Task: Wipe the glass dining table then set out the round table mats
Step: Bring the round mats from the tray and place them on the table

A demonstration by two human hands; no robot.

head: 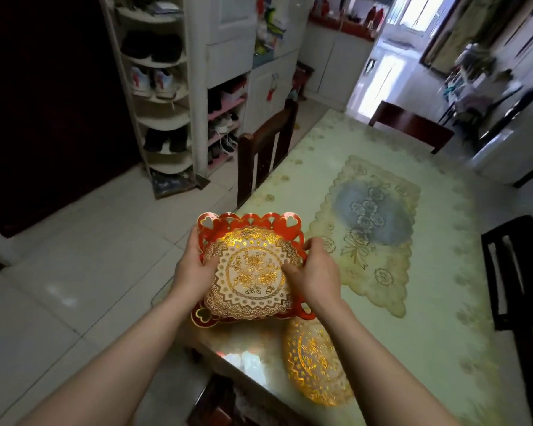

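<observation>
Nearest the camera, at about six o'clock, a round gold-patterned mat lies flat on the glass desk, close to the desk's near corner, with both bare forearms reaching forward over that end. Just beyond it, toward the centre, the left hand and the right hand hold a red tray with heart cut-outs along its rim above the desk's left edge. Inside the tray sits a stack of round mats, cream with gold flower and zigzag patterns, tilted toward the camera. The left hand grips the tray's left side, its fingers curled under the rim and its thumb lying on the edge of the top mat. The right hand rests at the right side, thumb pressed on the top mat's surface and the other fingers curled round the mats' edge and the tray rim; whether it grips the tray or only the mats cannot be told. At two o'clock from the tray, a pale lace-edged cloth with a blue flower centre lies under the glass. A dark wooden chair stands at the desk's left side at eleven o'clock, another dark chair at three o'clock, and a third at the far end. Farthest off at ten o'clock, white shelves carry pairs of shoes.
</observation>
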